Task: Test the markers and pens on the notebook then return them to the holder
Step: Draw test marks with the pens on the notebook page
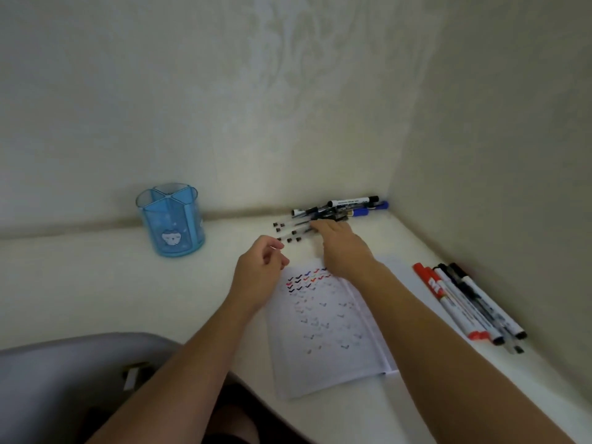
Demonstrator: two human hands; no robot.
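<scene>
An open notebook (333, 331) with rows of coloured tick marks lies on the white desk. A blue divided pen holder (173, 222) stands at the back left with nothing showing above its rim. A pile of pens and markers (339, 209) lies by the back wall. My right hand (339, 245) reaches onto that pile, fingers laid over the clear pens; whether it grips one is hidden. My left hand (259, 267) hovers at the notebook's top left corner, fingers loosely curled, holding nothing I can see.
Several red and black markers (467, 302) lie in a row along the right wall. Walls meet in a corner behind the pile. A grey chair (64, 379) sits at the lower left beside the curved desk edge.
</scene>
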